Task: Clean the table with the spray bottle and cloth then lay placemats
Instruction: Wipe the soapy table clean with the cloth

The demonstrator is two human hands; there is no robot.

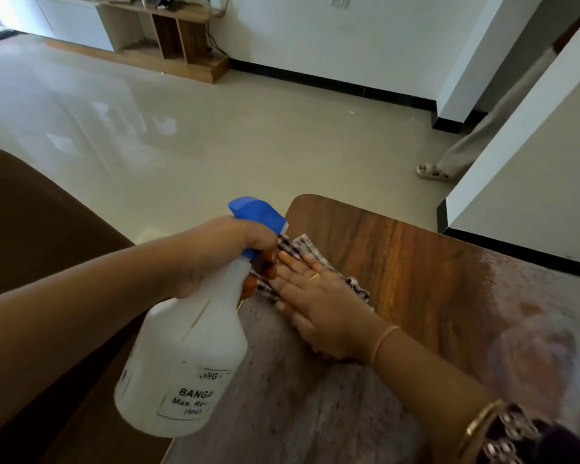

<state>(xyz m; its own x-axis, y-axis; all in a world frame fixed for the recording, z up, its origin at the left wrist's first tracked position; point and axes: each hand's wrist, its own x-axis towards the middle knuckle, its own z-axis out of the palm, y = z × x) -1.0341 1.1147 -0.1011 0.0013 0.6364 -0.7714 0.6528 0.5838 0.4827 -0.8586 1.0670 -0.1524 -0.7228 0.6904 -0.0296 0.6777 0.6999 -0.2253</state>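
Observation:
My left hand [221, 252] grips the neck of a white spray bottle [181, 363] with a blue trigger head, held in the air over the table's left edge. My right hand [318, 309] lies flat, fingers straight, pressing a checked cloth [302, 246] onto the wooden table [416, 262] near its far left corner. Most of the cloth is hidden under the hand. The tabletop looks wet and streaked towards the right and the front.
A brown chair back [31, 229] stands left of the table. Beyond the table lies shiny tiled floor. A person's leg and sandalled foot [432, 170] show at the right by a white wall. A low wooden shelf unit [181, 38] is at the far wall.

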